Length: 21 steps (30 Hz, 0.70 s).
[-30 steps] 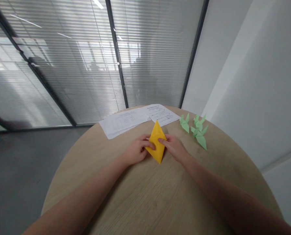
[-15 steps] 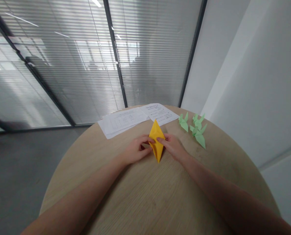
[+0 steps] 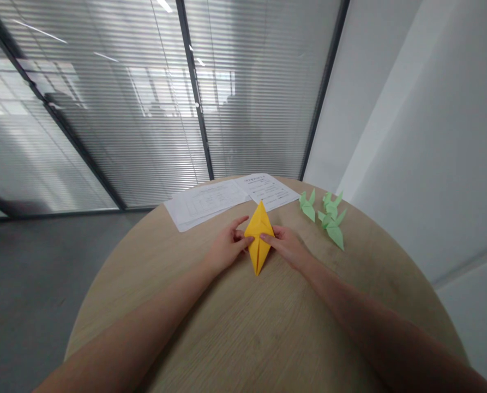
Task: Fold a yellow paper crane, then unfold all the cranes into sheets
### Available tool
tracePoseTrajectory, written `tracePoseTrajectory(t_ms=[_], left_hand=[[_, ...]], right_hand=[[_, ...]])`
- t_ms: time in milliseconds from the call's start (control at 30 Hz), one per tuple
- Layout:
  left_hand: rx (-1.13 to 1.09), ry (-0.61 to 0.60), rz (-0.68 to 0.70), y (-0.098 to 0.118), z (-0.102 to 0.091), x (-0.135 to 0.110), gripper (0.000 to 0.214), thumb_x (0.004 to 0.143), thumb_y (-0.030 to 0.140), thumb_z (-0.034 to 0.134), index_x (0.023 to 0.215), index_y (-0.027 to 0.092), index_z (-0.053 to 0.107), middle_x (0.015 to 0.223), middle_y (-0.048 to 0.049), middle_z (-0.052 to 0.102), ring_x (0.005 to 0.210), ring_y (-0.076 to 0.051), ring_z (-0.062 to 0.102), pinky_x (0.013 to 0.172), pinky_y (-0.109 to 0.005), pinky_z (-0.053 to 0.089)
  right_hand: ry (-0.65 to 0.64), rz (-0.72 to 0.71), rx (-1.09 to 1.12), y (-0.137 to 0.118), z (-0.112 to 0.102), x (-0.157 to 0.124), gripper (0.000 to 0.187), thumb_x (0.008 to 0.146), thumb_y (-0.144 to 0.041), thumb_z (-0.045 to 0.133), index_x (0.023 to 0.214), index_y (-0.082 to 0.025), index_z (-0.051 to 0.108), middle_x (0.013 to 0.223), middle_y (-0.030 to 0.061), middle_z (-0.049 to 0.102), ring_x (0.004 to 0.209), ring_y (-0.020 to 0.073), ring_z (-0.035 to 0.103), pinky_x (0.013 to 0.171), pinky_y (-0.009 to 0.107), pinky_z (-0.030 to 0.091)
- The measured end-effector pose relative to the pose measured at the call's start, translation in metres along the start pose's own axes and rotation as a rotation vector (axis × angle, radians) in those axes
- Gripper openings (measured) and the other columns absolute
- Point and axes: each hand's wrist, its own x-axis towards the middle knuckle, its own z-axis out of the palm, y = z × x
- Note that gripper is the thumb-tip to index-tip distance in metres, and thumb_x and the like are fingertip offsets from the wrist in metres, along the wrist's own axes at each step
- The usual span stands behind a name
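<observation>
A yellow folded origami paper [image 3: 259, 222], shaped like a tall diamond, is held between both hands above the middle of the table. A slit runs down its lower half, pointing toward me. My left hand [image 3: 227, 246] pinches its left corner, thumb on top, with the index finger lifted off toward the far side. On the opposite corner my right hand [image 3: 289, 245] is closed, its thumb lying across the front and its fingers mostly hidden behind the paper.
Three green origami birds [image 3: 332, 225] stand on the round wooden table [image 3: 243, 333] to the right. Printed sheets of paper [image 3: 206, 201] lie at the far side. Beyond the table are a glass partition with blinds [image 3: 251, 125] and a white wall [image 3: 431, 136].
The yellow paper has turned slightly, its near tip shifting left, and its front now faces me more squarely. My left thumb has come onto its front while the index finger has lifted away.
</observation>
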Motion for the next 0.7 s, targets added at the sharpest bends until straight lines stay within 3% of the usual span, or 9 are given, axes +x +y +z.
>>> tracePoseTrajectory(t_ms=[167, 367, 567, 700], left_hand=[[0.018, 0.007, -0.015, 0.003, 0.001, -0.002, 0.053, 0.085, 0.035, 0.066, 0.134, 0.015, 0.059, 0.07, -0.0004, 0.068, 0.06, -0.014, 0.061, 0.062, -0.027, 0.05], [0.043, 0.052, 0.013, 0.001, 0.005, -0.002, 0.046, 0.088, 0.039, 0.064, 0.127, 0.015, 0.062, 0.071, -0.0022, 0.07, 0.06, -0.014, 0.063, 0.061, -0.027, 0.051], [-0.015, -0.078, -0.094, -0.001, 0.011, 0.0, 0.029, 0.084, 0.044, 0.067, 0.087, 0.015, 0.067, 0.069, -0.0022, 0.068, 0.057, -0.012, 0.06, 0.056, -0.024, 0.047], [0.038, -0.167, -0.202, 0.004, 0.014, -0.003, 0.029, 0.084, 0.045, 0.065, 0.079, 0.016, 0.066, 0.061, 0.0007, 0.064, 0.05, -0.01, 0.055, 0.052, -0.022, 0.042]], right_hand=[[-0.024, -0.013, -0.093, -0.003, -0.001, -0.003, 0.033, 0.082, -0.048, 0.069, 0.1, -0.022, 0.073, 0.102, 0.006, 0.076, 0.092, 0.025, 0.069, 0.082, 0.036, 0.053], [0.013, -0.014, -0.146, 0.002, -0.001, 0.0, 0.031, 0.083, -0.047, 0.067, 0.1, -0.021, 0.073, 0.101, 0.0067, 0.076, 0.09, 0.0252, 0.069, 0.081, 0.036, 0.053], [0.115, -0.008, 0.012, 0.009, -0.001, 0.004, 0.034, 0.08, -0.049, 0.069, 0.095, -0.019, 0.072, 0.092, 0.0065, 0.075, 0.082, 0.0227, 0.067, 0.071, 0.032, 0.052], [0.187, 0.01, 0.052, 0.007, 0.001, 0.004, 0.033, 0.077, -0.049, 0.071, 0.09, -0.018, 0.071, 0.086, 0.0061, 0.074, 0.078, 0.0221, 0.066, 0.067, 0.031, 0.05]])
